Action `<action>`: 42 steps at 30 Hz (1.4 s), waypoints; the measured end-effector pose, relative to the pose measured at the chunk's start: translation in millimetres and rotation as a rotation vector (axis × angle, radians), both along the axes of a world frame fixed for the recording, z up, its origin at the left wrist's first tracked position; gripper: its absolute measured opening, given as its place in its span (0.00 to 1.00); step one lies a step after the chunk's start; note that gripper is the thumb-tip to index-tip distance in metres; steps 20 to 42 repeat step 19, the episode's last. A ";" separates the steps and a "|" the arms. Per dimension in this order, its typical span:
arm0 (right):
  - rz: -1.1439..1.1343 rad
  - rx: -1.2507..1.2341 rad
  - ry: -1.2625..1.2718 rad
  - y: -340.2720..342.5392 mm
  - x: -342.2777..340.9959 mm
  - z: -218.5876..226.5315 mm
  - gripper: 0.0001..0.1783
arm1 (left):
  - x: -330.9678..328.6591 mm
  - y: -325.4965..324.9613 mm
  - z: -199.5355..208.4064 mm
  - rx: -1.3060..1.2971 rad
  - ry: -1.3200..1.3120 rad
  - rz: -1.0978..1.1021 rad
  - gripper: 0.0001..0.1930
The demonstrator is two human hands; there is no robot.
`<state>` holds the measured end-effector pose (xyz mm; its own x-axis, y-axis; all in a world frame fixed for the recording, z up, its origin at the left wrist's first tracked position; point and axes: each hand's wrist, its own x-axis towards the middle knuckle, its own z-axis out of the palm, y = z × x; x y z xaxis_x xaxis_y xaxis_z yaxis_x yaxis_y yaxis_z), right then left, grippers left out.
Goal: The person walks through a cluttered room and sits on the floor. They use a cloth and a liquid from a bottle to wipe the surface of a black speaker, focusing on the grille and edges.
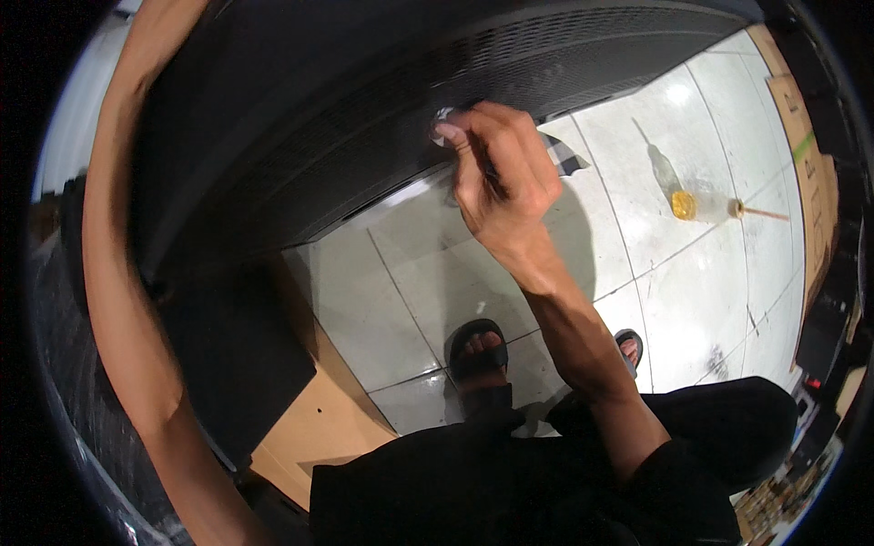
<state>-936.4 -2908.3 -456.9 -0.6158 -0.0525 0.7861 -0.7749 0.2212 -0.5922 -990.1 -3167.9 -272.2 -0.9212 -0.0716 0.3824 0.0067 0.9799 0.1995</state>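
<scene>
My right hand [510,168] reaches up to a large black panel [364,136] with a perforated grille. Its thumb and fingers are pinched around a small shiny scrap [443,126], held close against the panel's surface. What the scrap is made of does not show. Along the left side runs my left arm [114,273], stretched up past the black panel's end. Only the wrist and perhaps the back of my left hand [168,32] show at the top edge; those fingers are out of sight.
On the white tiled floor [683,300], to the right, is a clear bottle [685,205] with yellow liquid and a thin stick at its neck. Cardboard [332,400] lies at the lower left, beside a black box-like object [228,355]. Cardboard boxes [810,173] line the right edge.
</scene>
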 end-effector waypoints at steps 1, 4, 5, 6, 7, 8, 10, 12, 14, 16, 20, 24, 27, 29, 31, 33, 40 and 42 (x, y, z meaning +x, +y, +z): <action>-0.084 -0.034 0.045 3.0 -8.6 1.6 0.06 | -0.1 -3.7 1.4 0.066 0.001 -0.050 0.26; -0.287 -0.312 -0.308 13.5 -33.4 2.7 0.05 | 9.3 -39.6 6.5 0.117 -0.007 -0.015 0.26; -0.346 -0.359 -0.403 31.8 -45.3 -6.8 0.05 | -7.3 -55.4 -20.5 0.124 -0.024 0.020 0.32; -0.347 -0.448 -0.525 41.5 -50.2 -12.3 0.07 | -2.6 -64.4 -20.4 0.077 -0.049 0.108 0.41; -0.317 -0.513 -0.528 50.7 -57.1 -32.8 0.06 | 2.5 -63.9 -17.9 0.067 -0.083 0.128 0.40; -0.323 -0.549 -0.632 57.3 -55.9 -42.9 0.06 | 12.9 -61.7 -11.0 0.054 -0.120 0.153 0.39; -0.330 -0.612 -0.839 62.3 -43.3 -46.3 0.05 | 36.1 -66.5 -2.2 0.032 -0.138 0.175 0.39; -0.308 -0.626 -0.934 60.6 -20.4 -40.9 0.04 | 55.7 -75.7 0.9 0.014 -0.107 0.159 0.40; -0.258 -0.576 -0.930 40.0 -1.1 -20.8 0.03 | 65.7 -69.3 10.7 0.036 -0.114 0.222 0.41; -0.236 -0.418 -0.789 15.3 28.1 -13.2 0.03 | 63.7 -72.1 10.2 0.041 -0.102 0.242 0.41; -0.139 -0.433 -0.939 3.2 48.3 -3.1 0.08 | 61.6 -88.6 6.6 0.059 -0.129 0.249 0.42; -0.139 -0.433 -0.939 3.2 48.3 -3.1 0.08 | 61.6 -88.6 6.6 0.059 -0.129 0.249 0.42; -0.139 -0.433 -0.939 3.2 48.3 -3.1 0.08 | 61.6 -88.6 6.6 0.059 -0.129 0.249 0.42; -0.139 -0.433 -0.939 3.2 48.3 -3.1 0.08 | 61.6 -88.6 6.6 0.059 -0.129 0.249 0.42; -0.139 -0.433 -0.939 3.2 48.3 -3.1 0.08 | 61.6 -88.6 6.6 0.059 -0.129 0.249 0.42; -0.139 -0.433 -0.939 3.2 48.3 -3.1 0.08 | 61.6 -88.6 6.6 0.059 -0.129 0.249 0.42; -0.139 -0.433 -0.939 3.2 48.3 -3.1 0.08 | 61.6 -88.6 6.6 0.059 -0.129 0.249 0.42; -0.139 -0.433 -0.939 3.2 48.3 -3.1 0.08 | 61.6 -88.6 6.6 0.059 -0.129 0.249 0.42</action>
